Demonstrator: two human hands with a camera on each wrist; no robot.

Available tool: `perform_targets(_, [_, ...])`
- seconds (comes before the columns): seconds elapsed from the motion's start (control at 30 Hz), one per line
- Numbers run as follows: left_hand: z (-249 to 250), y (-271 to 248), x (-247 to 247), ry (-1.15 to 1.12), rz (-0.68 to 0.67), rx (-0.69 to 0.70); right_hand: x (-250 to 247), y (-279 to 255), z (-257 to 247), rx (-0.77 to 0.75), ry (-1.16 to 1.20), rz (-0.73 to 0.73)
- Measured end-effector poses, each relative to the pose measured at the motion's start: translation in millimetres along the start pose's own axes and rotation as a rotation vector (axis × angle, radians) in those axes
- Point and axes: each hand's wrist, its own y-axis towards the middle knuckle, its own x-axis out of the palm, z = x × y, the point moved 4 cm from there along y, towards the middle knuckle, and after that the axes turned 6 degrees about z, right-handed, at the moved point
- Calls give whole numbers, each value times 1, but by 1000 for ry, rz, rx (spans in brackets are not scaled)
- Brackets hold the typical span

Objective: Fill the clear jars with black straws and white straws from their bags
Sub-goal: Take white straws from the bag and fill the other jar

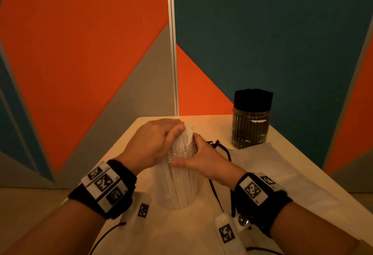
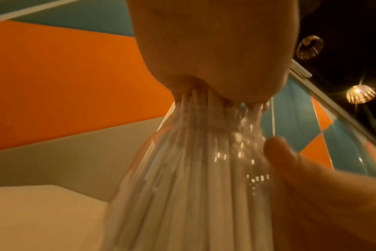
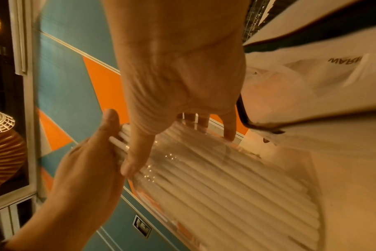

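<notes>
Near jar (image 1: 179, 184) standing on the table (image 1: 292, 143) between both hands, white straws (image 1: 186, 133) pointing up, left hand (image 1: 153, 143) curled on their tops, right hand (image 1: 203, 162) gripping the neck.

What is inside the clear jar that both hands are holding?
White straws fill the clear jar, standing upright. The left hand covers their tops; the right hand grips the rim.
</notes>
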Motion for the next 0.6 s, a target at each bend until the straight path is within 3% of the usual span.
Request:
perform_targets(0.07, [-3, -6, 2, -91, -8, -20, 0, 0, 0, -2, -12, 0])
perform_targets(0.2, [-8, 7, -13, -188, 145, -107, 0, 1, 2, 12, -9, 15])
perform_targets(0.23, [-4, 10, -13, -144, 118, -86, 0, 1, 2, 12, -12, 19])
perform_targets(0.33, [12, 7, 9, 175, -160, 80, 0, 0, 1, -19, -13, 26])
perform_targets(0.4, [13, 1, 22, 285, -236, 120, 1, -2, -1, -62, -13, 17])
perform_targets(0.53, [16, 4, 15, 184, -179, 66, -3, -8, -9, -89, -93, 12])
perform_targets(0.6, [25, 2, 6, 169, -89, 45, -11, -14, -13, -55, -252, -21])
